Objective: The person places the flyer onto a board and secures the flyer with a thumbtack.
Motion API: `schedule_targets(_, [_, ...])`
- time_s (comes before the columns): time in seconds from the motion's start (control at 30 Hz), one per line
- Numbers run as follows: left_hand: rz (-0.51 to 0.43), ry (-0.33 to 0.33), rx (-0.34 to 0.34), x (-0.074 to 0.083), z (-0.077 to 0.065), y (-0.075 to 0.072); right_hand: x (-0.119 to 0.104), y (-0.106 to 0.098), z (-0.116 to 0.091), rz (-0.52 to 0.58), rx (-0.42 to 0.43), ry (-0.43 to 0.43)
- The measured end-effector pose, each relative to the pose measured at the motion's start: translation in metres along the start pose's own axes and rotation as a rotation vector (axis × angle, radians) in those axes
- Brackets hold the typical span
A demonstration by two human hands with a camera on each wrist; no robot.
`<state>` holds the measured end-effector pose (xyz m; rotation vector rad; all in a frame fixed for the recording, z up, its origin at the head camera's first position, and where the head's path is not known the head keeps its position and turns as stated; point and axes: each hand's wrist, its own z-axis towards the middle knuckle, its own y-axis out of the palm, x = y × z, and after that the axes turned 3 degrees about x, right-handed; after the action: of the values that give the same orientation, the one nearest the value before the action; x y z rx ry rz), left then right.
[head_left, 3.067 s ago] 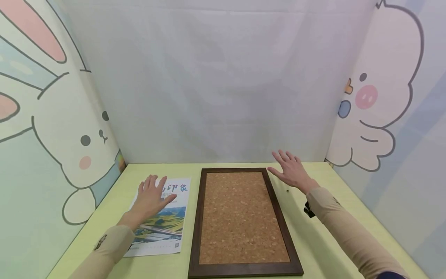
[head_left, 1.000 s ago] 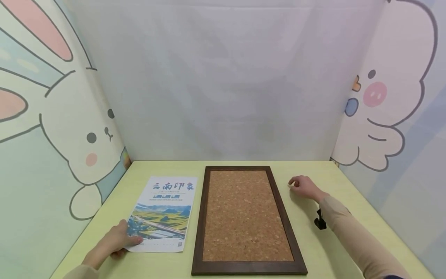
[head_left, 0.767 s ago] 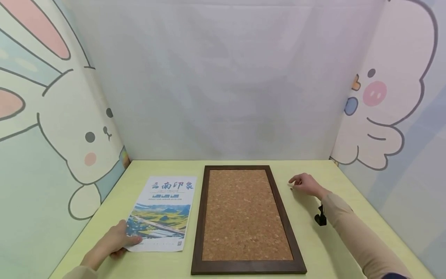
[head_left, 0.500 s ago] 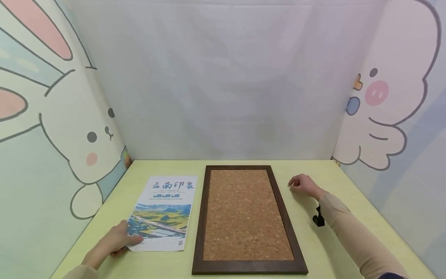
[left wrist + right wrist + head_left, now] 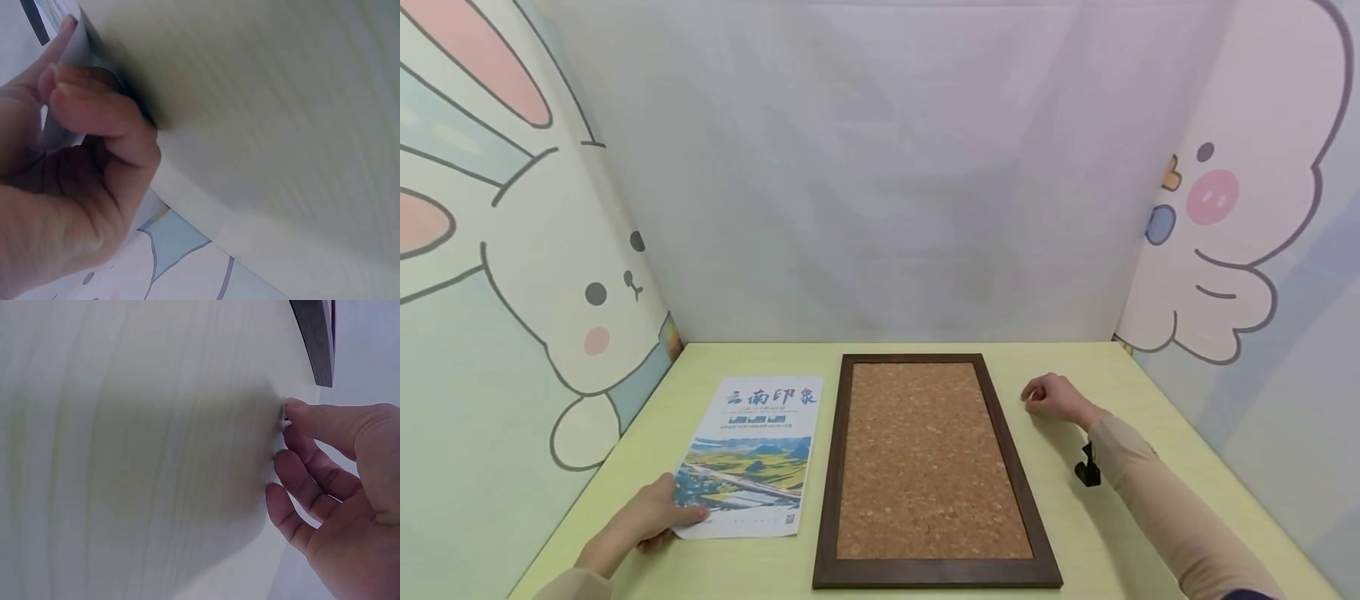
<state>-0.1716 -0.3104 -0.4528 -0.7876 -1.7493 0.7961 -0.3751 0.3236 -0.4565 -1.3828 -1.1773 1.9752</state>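
A printed poster (image 5: 752, 458) with a landscape picture lies on the table left of a cork board (image 5: 932, 467) in a dark wooden frame. At the poster's lower left corner my left hand (image 5: 651, 512) grips the sheet, thumb on top and curled fingers underneath; in the left wrist view the paper (image 5: 75, 47) bends up by the thumb. To the right of the board, my right hand (image 5: 1056, 400) is down at the tabletop with thumb and fingertips together. The right wrist view shows a tiny dark object (image 5: 286, 416) at the thumb and index fingertips, mostly hidden.
The pale yellow table (image 5: 1000, 358) ends at a white cloth backdrop (image 5: 880, 183). Cartoon-printed panels stand at the left (image 5: 580, 333) and right (image 5: 1240, 250). A black strap mount (image 5: 1087, 468) hangs under the right wrist.
Since the oldest frame, my left hand has come down from above the poster to its lower left corner and gripped it. My right hand has lowered to the small dark object on the table.
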Motion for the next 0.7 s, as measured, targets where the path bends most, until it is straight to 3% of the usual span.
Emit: schedule_targets(0.7, [-0.024,-0.002,0.005,-0.0019,-0.0002,0.0012,0.0055,0.0029,-0.001,-0.005,0.009,0.011])
